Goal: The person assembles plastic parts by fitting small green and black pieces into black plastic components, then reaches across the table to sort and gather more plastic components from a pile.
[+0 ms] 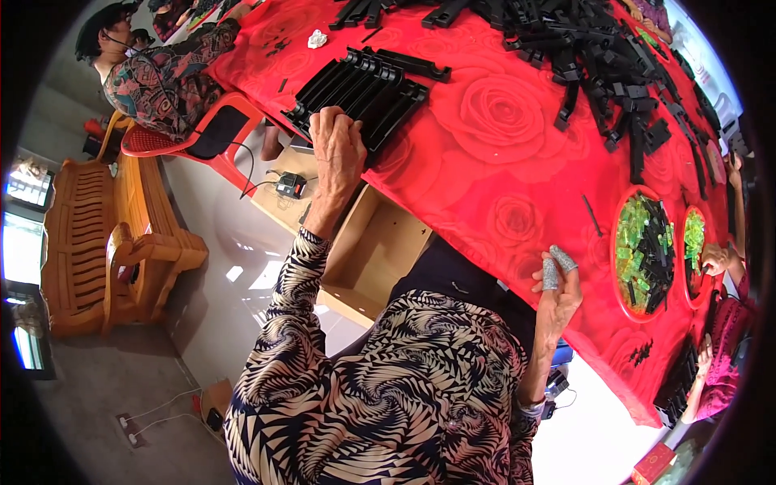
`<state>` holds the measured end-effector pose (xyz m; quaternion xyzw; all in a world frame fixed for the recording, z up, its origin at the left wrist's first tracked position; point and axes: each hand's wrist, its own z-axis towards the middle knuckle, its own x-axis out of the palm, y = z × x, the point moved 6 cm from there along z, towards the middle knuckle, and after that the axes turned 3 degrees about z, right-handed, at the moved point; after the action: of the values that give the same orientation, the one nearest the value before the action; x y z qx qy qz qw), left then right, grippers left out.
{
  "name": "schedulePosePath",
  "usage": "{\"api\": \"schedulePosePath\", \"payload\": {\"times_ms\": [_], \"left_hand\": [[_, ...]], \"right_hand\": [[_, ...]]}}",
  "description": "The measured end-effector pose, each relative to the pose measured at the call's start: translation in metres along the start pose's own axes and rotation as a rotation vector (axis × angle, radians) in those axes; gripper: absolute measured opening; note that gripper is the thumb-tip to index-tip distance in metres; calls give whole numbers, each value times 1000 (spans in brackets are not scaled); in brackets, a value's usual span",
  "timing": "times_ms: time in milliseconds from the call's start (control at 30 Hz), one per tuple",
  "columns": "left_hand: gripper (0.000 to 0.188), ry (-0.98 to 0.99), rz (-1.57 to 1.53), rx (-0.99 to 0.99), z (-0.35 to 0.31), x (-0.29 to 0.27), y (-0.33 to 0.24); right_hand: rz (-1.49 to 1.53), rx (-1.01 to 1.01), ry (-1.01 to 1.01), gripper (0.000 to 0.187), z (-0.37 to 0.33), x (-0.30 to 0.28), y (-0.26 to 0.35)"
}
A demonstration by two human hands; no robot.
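Observation:
Several long black plastic strips (380,101) lie side by side in a row at the table's left edge. My left hand (335,149) is closed over the near end of this row, its fingers bent down onto a strip. The fingertips are partly hidden behind the knuckles. Farther right, my right hand (559,295) rests by the near edge of the red tablecloth (493,182). Its fingers are loosely bent and apart, with grey coverings on two of them, and I see nothing held in it.
A large heap of black plastic parts (566,56) covers the far right. A red-rimmed bowl (618,279) of green and black pieces stands right of my right hand. Below the table edge is an open wooden drawer (376,242). Other people sit around the table.

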<state>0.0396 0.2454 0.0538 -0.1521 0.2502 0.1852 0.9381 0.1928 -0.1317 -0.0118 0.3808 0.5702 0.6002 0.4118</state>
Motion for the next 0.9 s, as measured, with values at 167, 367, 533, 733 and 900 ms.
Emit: {"api": "schedulePosePath", "payload": {"times_ms": [167, 367, 533, 733, 900], "left_hand": [[16, 11, 36, -19, -3, 0, 7], [15, 15, 15, -33, -1, -1, 7], [14, 17, 48, -26, -1, -1, 6], [13, -32, 93, 57, -1, -3, 6], [14, 66, 184, 17, 0, 0, 6]], "right_hand": [[-8, 19, 9, 26, 2, 2, -2], [-5, -3, 0, 26, 3, 1, 0], [-48, 40, -11, 25, 1, -1, -2], [34, -21, -15, 24, -2, 2, 3], [21, 29, -38, 24, 0, 4, 3]]}}
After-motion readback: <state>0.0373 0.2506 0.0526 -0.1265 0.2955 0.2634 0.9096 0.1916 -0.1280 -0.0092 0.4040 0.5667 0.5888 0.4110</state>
